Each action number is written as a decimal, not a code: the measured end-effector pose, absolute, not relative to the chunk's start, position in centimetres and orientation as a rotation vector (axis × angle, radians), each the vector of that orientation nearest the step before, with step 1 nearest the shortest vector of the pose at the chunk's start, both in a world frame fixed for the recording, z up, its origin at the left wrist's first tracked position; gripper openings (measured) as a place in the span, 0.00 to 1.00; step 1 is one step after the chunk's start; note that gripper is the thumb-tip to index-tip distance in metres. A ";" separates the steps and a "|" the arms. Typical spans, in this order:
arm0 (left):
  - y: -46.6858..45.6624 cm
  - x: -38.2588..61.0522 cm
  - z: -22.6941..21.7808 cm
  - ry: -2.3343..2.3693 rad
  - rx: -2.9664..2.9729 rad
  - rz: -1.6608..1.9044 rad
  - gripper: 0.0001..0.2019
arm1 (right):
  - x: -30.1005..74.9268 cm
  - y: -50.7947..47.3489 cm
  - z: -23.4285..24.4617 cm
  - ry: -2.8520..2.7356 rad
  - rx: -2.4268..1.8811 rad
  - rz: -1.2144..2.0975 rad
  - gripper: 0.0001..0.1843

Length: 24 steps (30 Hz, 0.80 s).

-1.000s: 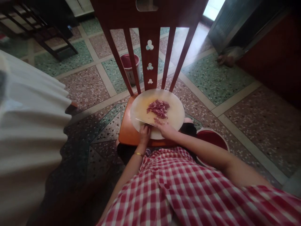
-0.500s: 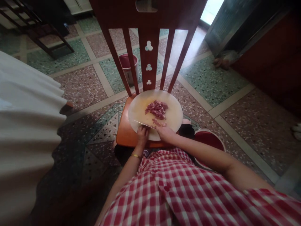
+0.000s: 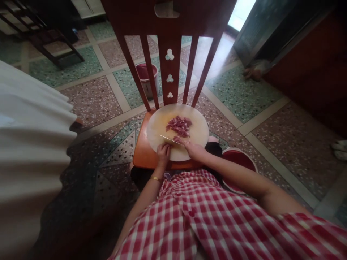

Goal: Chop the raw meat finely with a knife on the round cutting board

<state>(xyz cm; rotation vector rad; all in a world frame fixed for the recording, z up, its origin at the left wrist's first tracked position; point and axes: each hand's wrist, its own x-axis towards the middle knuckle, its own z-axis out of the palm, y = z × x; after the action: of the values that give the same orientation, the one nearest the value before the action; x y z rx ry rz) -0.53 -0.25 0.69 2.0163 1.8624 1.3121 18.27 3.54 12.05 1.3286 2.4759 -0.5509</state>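
Observation:
A round, pale cutting board (image 3: 154, 126) lies on the wooden chair seat (image 3: 139, 151). My right hand (image 3: 195, 151) grips a knife (image 3: 171, 139), whose thin blade slants up to the left over the board's near half. My left hand (image 3: 163, 153) rests at the board's near left edge, fingers curled just below the blade; whatever they press or hold is hidden. Beyond the knife sits a heap of cut red meat (image 3: 179, 125). Smaller meat bits (image 3: 177, 139) lie between the heap and the blade.
The slatted chair back (image 3: 169, 68) rises behind the board. A bucket (image 3: 148, 81) stands behind it, and a red basin (image 3: 240, 164) sits on the floor to my right. White cloth (image 3: 32, 144) hangs at left. Another chair (image 3: 56, 47) stands at far left.
My right hand and the knife have shifted slightly right and away from my left hand. My left hand stays at nearly the same spot on the board.

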 end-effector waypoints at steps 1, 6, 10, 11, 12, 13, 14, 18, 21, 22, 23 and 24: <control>-0.3 -0.5 0.8 1.865 2.009 1.331 0.09 | 18.3 3.4 12.2 2.485 1.334 -0.550 0.27; -0.5 -0.7 0.4 1.903 2.056 1.281 0.09 | 17.2 2.6 12.6 2.473 1.292 -0.612 0.22; -0.4 -0.8 -0.3 1.896 2.042 1.212 0.09 | 15.5 3.3 12.5 2.477 1.286 -0.583 0.22; -0.4 -0.8 -0.4 1.883 2.035 1.212 0.09 | 14.8 3.6 12.4 2.484 1.291 -0.567 0.22; -0.3 -0.8 -0.5 1.868 2.032 1.219 0.09 | 13.9 4.0 12.3 2.491 1.293 -0.560 0.21; -0.2 -0.8 -0.5 1.855 2.032 1.229 0.09 | 13.1 4.4 12.2 2.499 1.291 -0.565 0.20; -0.2 -0.8 -0.6 1.847 2.034 1.237 0.09 | 12.5 4.7 12.1 2.511 1.286 -0.577 0.20; -0.1 -0.9 -0.6 1.883 2.044 1.211 0.10 | 12.7 4.7 11.6 2.561 1.251 -0.580 0.23; -0.2 -0.8 -0.3 1.898 2.047 1.212 0.09 | 15.6 4.1 11.6 2.510 1.274 -0.532 0.28; -0.3 -0.8 -0.1 1.886 2.050 1.219 0.09 | 16.6 4.0 11.7 2.472 1.296 -0.538 0.28; -0.3 -0.8 0.1 1.870 2.052 1.228 0.08 | 17.4 3.9 11.9 2.435 1.322 -0.553 0.27; -0.3 -0.7 0.3 1.851 2.055 1.238 0.08 | 18.0 3.8 12.1 2.410 1.352 -0.575 0.26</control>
<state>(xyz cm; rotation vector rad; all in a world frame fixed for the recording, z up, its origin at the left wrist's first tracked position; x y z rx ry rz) -0.73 -0.29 0.26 2.0551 1.8513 1.2383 18.02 3.78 12.13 1.3515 2.4104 -0.5747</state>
